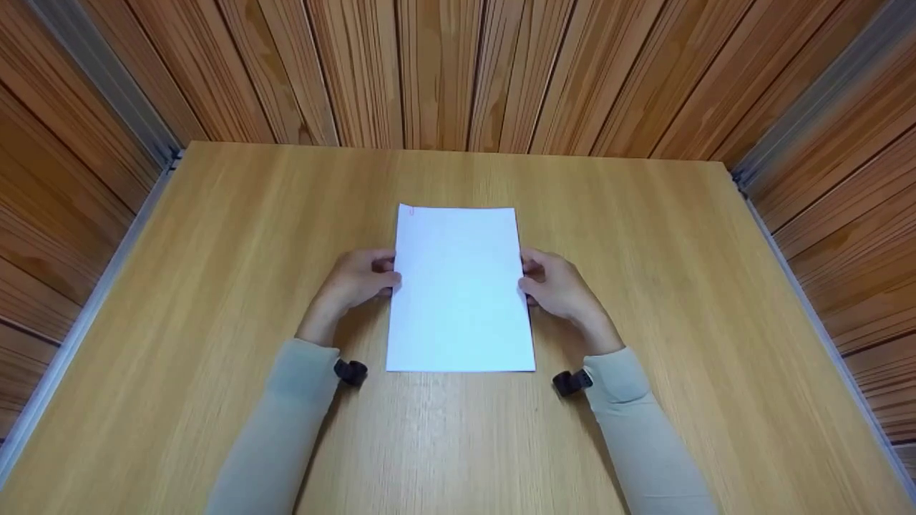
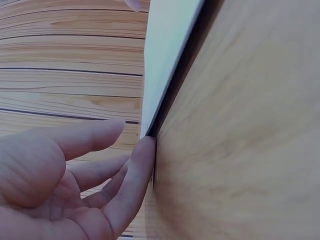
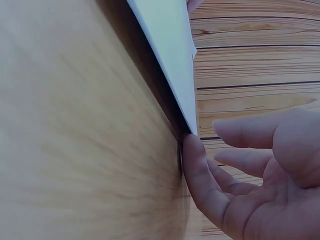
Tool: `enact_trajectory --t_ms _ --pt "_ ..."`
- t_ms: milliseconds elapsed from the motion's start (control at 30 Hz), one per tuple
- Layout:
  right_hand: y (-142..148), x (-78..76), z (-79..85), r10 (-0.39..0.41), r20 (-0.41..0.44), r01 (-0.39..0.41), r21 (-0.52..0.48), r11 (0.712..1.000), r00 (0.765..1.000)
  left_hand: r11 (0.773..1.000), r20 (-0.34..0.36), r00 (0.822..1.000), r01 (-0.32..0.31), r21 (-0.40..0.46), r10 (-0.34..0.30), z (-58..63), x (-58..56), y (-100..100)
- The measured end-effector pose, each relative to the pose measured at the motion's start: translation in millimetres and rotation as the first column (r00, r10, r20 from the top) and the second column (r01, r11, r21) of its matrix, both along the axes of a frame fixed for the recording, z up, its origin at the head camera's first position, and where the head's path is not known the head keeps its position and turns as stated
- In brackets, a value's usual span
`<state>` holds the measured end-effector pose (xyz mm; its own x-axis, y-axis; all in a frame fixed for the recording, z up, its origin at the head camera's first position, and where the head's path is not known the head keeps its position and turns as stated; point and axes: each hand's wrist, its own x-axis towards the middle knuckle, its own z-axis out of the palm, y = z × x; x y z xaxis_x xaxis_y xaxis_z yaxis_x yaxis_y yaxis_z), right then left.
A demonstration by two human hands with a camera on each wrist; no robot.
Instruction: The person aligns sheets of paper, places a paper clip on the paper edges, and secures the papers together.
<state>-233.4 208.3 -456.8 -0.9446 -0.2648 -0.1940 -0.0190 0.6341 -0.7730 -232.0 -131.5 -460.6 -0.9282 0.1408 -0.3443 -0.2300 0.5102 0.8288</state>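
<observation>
A white sheet of paper [image 1: 458, 293], possibly a thin stack, lies upright in front of me, with a small red paper clip [image 1: 411, 211] at its far left corner. My left hand [image 1: 361, 277] is at its left edge. In the left wrist view, a left fingertip [image 2: 145, 145] touches that edge while the thumb stands off from the paper. Mirroring this, my right hand [image 1: 558, 282] is at the right edge; a right fingertip [image 3: 192, 145] meets it, the thumb apart. A dark band shows beneath the edges in both wrist views; whether the paper is lifted is unclear.
The wooden table [image 1: 458, 443] extends around the paper on all sides. Wood-plank panels [image 1: 444, 71] stand behind it and at both sides, with grey metal rails [image 1: 86, 311] along the table's side edges. Black wrist devices [image 1: 351, 373] sit at both cuffs.
</observation>
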Motion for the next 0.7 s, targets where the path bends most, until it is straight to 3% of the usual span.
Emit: enact_trajectory --t_ms 533,700 --pt "3.1 0.8 2.3 -0.003 0.036 0.003 -0.008 1.0 0.999 0.999 -0.012 0.999 0.035 -0.039 -0.036 2.9 0.6 -4.2" --pt "5.2 0.6 4.9 0.013 0.043 -0.012 -0.02 1.0 0.999 0.997 -0.074 0.996 0.043 -0.071 -0.048 3.7 0.6 -5.6"
